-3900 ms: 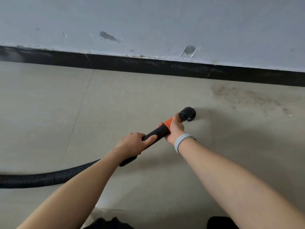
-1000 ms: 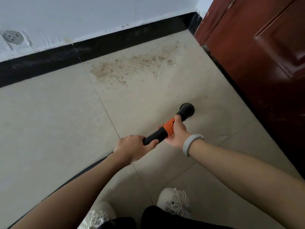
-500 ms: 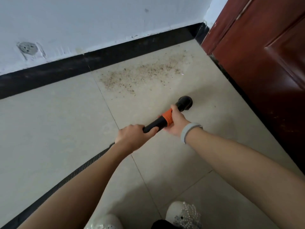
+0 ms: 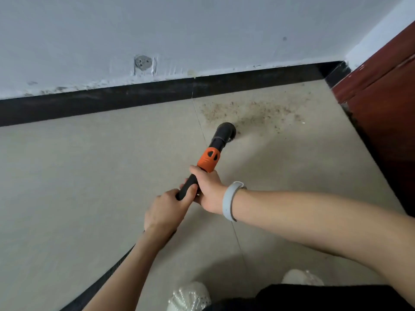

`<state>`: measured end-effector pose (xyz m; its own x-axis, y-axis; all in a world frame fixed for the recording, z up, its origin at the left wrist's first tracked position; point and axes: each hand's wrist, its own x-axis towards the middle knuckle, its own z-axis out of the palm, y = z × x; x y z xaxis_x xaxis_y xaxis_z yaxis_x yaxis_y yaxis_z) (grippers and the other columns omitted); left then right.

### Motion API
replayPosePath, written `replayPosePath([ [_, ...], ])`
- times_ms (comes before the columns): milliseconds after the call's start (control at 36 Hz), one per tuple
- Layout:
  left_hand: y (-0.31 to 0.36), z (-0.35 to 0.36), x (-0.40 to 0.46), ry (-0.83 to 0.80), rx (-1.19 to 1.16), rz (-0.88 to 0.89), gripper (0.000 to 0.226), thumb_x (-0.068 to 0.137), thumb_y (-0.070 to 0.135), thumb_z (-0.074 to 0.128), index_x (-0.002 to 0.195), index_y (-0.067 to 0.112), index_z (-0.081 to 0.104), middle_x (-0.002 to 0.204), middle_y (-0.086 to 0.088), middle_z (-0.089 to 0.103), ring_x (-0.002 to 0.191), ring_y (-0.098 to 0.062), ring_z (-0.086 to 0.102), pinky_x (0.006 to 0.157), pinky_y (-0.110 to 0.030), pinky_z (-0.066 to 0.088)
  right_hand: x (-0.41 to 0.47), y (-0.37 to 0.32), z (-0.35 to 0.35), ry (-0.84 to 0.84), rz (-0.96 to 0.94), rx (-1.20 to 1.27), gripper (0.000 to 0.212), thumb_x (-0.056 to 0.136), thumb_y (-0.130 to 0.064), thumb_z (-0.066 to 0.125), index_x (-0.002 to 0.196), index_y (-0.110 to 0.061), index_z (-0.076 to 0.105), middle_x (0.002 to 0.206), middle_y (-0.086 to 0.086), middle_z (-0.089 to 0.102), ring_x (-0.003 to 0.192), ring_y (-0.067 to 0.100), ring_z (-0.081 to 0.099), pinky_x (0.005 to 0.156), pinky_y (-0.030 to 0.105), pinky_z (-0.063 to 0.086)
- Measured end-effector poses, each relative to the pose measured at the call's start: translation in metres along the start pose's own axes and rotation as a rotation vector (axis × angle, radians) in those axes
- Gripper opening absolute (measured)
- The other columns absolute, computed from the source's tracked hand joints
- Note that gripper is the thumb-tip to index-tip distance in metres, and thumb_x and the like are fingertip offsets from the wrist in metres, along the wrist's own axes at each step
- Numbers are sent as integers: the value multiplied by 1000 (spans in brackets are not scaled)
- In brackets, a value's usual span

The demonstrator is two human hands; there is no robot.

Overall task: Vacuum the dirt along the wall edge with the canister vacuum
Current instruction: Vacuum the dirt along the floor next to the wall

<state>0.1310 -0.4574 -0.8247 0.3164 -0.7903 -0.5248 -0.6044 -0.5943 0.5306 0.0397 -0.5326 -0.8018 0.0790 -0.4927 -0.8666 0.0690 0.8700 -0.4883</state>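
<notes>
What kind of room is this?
Probably a plain indoor room or hallway corner in a home: a tiled floor, a white wall with a black baseboard, and a dark red wooden door on the right. Which room, I cannot tell.

Red-brown wooden door at right edge, meeting the corner. Round grey patched spot low on the wall, just above the black skirting strip. Two white beaded shoes at bottom edge; grey wristband on a wrist.
</notes>
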Motion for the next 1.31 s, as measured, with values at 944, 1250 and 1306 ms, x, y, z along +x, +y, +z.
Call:
replayPosePath([
  [944,94,42,67,267,278,-52,45,88,57,44,63,21,36,57,4,52,63,-27,51,53,-33,30,90,-115,-58,-150,-53,-58,21,93,-20,55,107,-4,49,70,6,60,56,19,65,65,34,58],
  [1250,158,34,72,240,510,-30,46,89,63,38,66,24,38,60,7,49,63,-24,52,52,-34,29,89,-154,-99,-247,22,107,30,94,-19,55,117,-1,48,79,10,60,63,21,63,75,38,60],
  [1306,168,28,73,258,579,-9,46,89,65,36,66,25,36,60,7,48,60,-22,50,51,-33,28,86,-162,-101,-243,29,154,31,93,-18,55,118,-1,47,77,10,59,61,21,62,73,38,59],
])
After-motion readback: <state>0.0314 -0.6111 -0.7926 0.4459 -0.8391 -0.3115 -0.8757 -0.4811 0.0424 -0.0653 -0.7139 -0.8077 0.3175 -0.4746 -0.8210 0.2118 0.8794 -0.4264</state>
